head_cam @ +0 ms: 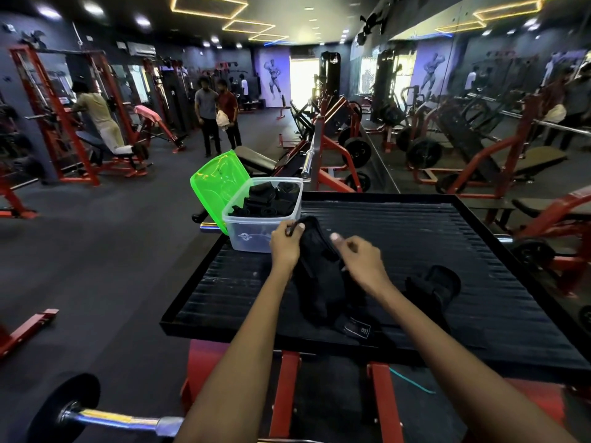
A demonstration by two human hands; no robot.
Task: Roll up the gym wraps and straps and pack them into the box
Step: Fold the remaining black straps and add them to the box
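Black rolls: many already in box, 11 o'clock.
Left hand: fingers pinch wrap.
Right hand: fingers grip same wrap.
Left: strap, 3 o'clock, unrolled.

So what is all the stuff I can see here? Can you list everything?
Clear plastic box: one, see-through, far left corner of the platform, holding black rolled wraps.
Green plastic lid: one, bright green, leaning against the box's left side.
Black ribbed platform: one, black, on a red frame.
Black gym wrap in hand: one, black, held over the platform.
Loose black wrap: one, black, lying on the platform to the right.
Chrome barbell: one, silver with a black plate, bottom left.
Red gym machines: several, red and black, around the room.
People: at least three, far left.
Left hand: pinches the wrap's top end.
Right hand: grips the wrap's right edge.
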